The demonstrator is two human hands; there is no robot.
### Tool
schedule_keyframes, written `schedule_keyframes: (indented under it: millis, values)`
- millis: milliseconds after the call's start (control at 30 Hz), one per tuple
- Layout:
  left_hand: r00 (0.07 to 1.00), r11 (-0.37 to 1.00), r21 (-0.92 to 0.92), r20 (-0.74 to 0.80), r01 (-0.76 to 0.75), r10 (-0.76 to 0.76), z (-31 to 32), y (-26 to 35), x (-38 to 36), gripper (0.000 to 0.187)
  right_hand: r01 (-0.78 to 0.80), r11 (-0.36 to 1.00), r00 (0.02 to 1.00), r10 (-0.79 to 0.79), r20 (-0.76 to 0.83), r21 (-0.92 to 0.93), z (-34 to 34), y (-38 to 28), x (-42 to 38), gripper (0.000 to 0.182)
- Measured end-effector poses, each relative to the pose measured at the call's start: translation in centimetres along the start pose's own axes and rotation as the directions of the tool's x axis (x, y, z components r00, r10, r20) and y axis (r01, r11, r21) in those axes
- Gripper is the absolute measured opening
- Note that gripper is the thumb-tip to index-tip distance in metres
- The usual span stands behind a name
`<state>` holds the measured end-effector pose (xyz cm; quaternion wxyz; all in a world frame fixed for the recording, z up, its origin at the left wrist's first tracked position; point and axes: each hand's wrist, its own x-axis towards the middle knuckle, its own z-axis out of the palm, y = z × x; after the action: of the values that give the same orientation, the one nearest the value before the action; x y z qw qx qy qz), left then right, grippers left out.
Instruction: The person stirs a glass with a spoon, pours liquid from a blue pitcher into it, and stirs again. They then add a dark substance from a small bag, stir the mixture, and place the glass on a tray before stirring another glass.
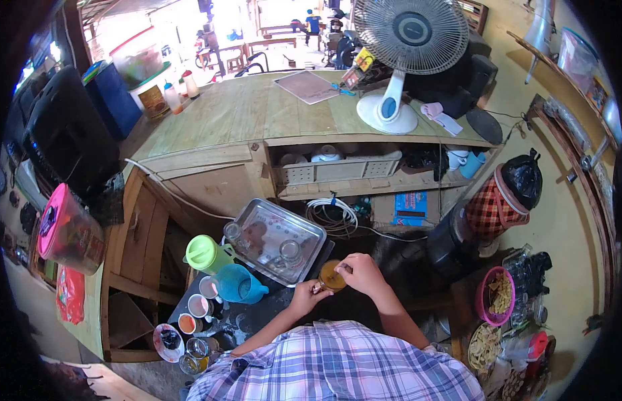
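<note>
A glass mug (333, 276) of brown drink is between my hands, beyond the plaid shirt. My left hand (307, 297) is closed on the mug's handle at its left side. Above the mug's rim, my right hand (359, 273) pinches something thin that reaches into the drink; most of it is hidden by the fingers. To the left lies a metal tray (304, 230) with a clear glass (290, 249) on it. Nearer me are a blue pitcher (240, 283), a green lidded pitcher (204, 254) and several cups (199, 305).
A wooden counter (244, 110) spans the front, with a white fan (391, 110) on it. At the right are a pink basket (496, 296) of food and a checkered bin (491, 207). A pink-lidded container (70, 230) stands left. A person (313, 25) is far off.
</note>
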<state>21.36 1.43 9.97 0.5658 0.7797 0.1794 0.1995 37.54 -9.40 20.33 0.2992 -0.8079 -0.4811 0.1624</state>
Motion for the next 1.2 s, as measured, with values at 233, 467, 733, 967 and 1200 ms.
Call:
schedule_keyframes:
  millis: [233,467,733,967,1200]
  values:
    - [0.991,0.995,0.050,-0.102,0.090,-0.085,-2.0,-3.8,-4.1,0.042,0.190,0.982,0.981,-0.189,0.038,-0.009,4.0,-1.8,1.2,0.011]
    - [0.964,0.976,0.066,-0.187,0.206,-0.191,-4.7,-5.1,-8.4,0.044,0.308,0.949,0.930,-0.315,0.192,0.065,8.5,-3.8,2.1,0.013]
    - [0.933,0.971,0.036,-0.285,0.237,-0.218,-7.0,-6.3,-13.1,0.037,0.439,0.895,0.867,-0.445,0.225,0.082,14.2,-6.6,1.5,0.010]
    - [0.897,0.967,-0.008,-0.373,0.253,-0.238,-7.3,-8.2,-16.6,0.043,0.521,0.846,0.814,-0.533,0.231,0.115,18.5,-7.4,0.9,0.013]
    - [0.837,0.946,-0.029,-0.459,0.322,-0.298,-6.7,-10.0,-19.6,0.038,0.514,0.843,0.786,-0.536,0.308,0.156,21.4,-8.6,0.1,0.011]
